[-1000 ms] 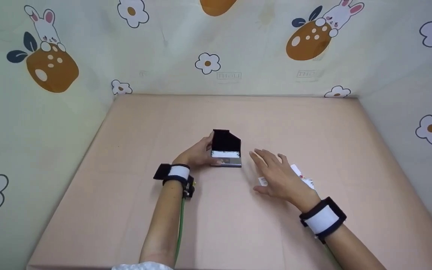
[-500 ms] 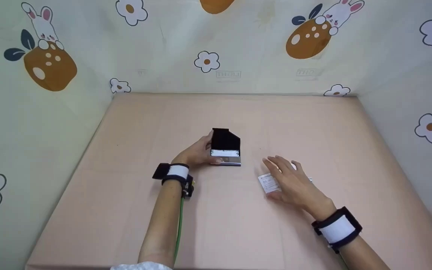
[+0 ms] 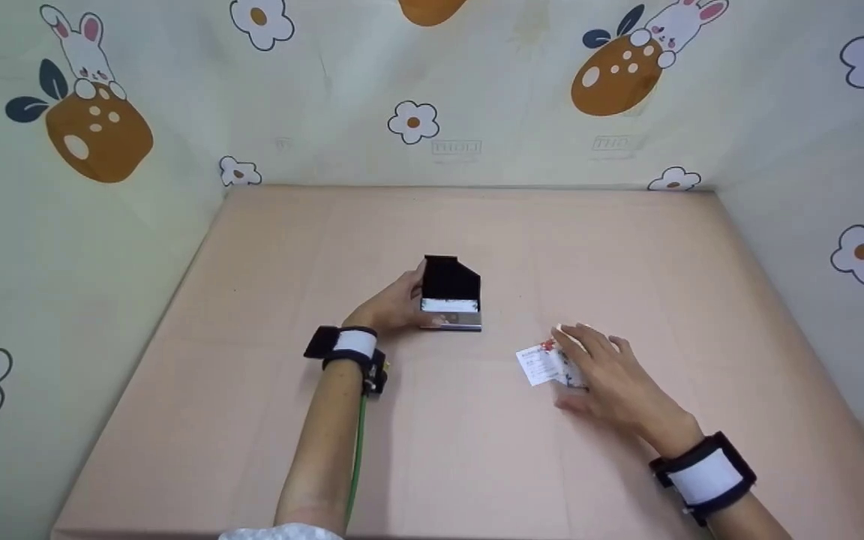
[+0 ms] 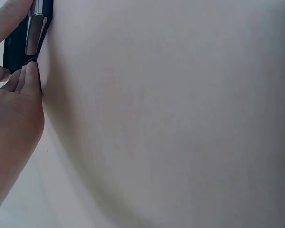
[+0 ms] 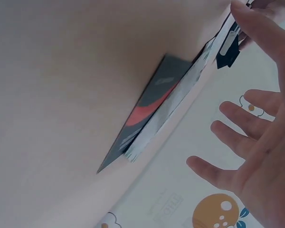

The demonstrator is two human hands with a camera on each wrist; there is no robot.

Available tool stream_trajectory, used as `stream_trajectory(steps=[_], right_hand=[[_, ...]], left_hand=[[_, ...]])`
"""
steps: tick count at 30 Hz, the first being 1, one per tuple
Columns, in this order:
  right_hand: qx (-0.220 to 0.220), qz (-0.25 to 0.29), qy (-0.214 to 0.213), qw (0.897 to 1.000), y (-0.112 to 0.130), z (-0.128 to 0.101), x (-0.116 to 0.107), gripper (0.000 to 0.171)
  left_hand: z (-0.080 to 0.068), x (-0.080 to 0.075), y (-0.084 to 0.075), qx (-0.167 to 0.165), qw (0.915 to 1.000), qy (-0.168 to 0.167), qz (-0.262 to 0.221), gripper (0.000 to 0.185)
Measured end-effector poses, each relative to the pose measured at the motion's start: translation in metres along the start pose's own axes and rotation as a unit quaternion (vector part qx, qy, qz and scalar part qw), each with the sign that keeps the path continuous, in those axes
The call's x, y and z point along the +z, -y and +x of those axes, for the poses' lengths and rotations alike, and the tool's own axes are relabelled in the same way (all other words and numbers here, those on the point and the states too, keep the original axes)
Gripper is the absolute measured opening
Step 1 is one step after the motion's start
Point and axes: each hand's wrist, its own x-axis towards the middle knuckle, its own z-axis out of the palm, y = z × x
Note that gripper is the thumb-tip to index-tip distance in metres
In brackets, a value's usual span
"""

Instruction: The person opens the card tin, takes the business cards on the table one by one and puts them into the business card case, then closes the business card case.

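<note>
My left hand (image 3: pixel 391 306) grips a small card case (image 3: pixel 451 281) by its left side. The case's black lid stands raised, and a white card edge shows above its silvery front. In the left wrist view, fingers and thumb hold the case (image 4: pixel 35 31) at the top left corner. My right hand (image 3: pixel 616 379) hovers with spread fingers over several cards lying on the table, partly hiding them. One white printed card (image 3: pixel 537 365) sticks out to the left. The right wrist view shows a dark card with a red band (image 5: pixel 149 107) beside white cards (image 5: pixel 173 107).
A pinkish cloth covers the table (image 3: pixel 312 247). Pale walls with flower and rabbit prints enclose it at the back and both sides. Each wrist wears a black strap with a white patch (image 3: pixel 709 476), and a green cable (image 3: pixel 359 457) runs along the left forearm.
My right hand has drawn back to the right and toward me, uncovering more of the cards. The left hand and the case stay in place.
</note>
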Motion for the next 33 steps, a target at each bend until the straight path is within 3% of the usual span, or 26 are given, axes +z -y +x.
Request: stream_trajectory(steps=[8, 20, 33], right_hand=[[0.014, 0.014, -0.008, 1.0, -0.009, -0.013, -0.003, 0.096], [0.03, 0.026, -0.003, 0.999, -0.018, -0.026, -0.008, 0.095], [0.057, 0.039, 0.042, 0.997, -0.034, -0.036, -0.017, 0.086]], left_hand=[[0.002, -0.001, 0.002, 0.005, 1.0, -0.005, 0.002, 0.119], [0.002, 0.0, 0.002, -0.016, 0.9998, -0.007, -0.001, 0.122], [0.001, 0.0, 0.001, -0.004, 1.0, -0.005, 0.006, 0.119]])
